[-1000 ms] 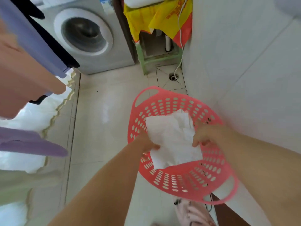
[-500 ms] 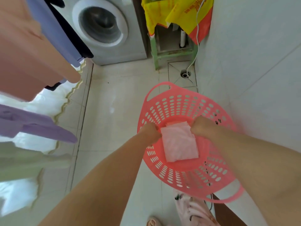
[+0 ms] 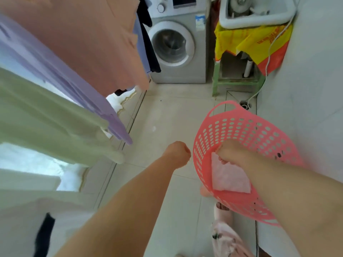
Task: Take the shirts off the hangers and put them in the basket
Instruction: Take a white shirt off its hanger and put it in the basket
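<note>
A pink perforated basket [image 3: 248, 130] sits on the tiled floor by the right wall. A folded white shirt [image 3: 229, 179] lies inside it. My right hand [image 3: 234, 152] reaches into the basket, its fingers curled on the shirt's top edge. Just left of the basket rim, my left hand [image 3: 178, 154] hangs as a closed fist with nothing in it. Along the left, shirts hang in a row: peach [image 3: 87, 45], lilac [image 3: 55, 76], pale green [image 3: 46, 117] and white [image 3: 24, 204]. Their hangers are out of view.
A grey washing machine [image 3: 174, 47] stands at the far end, dark clothes [image 3: 148, 43] hanging before it. A green stool [image 3: 235, 82] with a yellow-red cloth [image 3: 250, 39] holds a white tub [image 3: 258, 17]. A white wall [image 3: 306, 89] runs along the right. My slippered foot [image 3: 222, 214] is below the basket.
The white shirt has gone down into the basket as a folded bundle. My left hand let go and drew back out to the left. The view tipped up, showing more hanging shirts.
</note>
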### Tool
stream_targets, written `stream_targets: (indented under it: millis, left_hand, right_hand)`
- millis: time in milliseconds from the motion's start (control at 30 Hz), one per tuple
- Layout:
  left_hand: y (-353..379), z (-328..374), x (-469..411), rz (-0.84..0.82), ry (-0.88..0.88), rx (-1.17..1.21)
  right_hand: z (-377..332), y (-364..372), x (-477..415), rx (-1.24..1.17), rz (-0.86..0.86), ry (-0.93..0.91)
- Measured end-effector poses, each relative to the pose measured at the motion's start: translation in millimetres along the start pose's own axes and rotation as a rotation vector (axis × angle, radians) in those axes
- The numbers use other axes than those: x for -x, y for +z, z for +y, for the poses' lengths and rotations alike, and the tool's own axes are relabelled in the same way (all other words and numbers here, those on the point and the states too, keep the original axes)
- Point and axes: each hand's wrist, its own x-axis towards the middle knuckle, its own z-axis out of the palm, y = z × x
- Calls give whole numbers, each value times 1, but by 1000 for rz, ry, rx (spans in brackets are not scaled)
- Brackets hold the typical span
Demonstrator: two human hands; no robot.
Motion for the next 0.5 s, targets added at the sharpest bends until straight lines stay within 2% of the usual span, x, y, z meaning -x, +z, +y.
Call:
stream_targets:
  millis: [200,333,500]
  left_hand:
    - [-30,-55,69,78,34,30]
    - [-42,-95,115,138,56,13]
    - [-58,-140,162,192,42,-1]
  right_hand:
    - [-57,49,68,81,-14,-129]
    - [-91,87,116,-76,-38,-166]
    - [-123,130,172,-87,-32,-307]
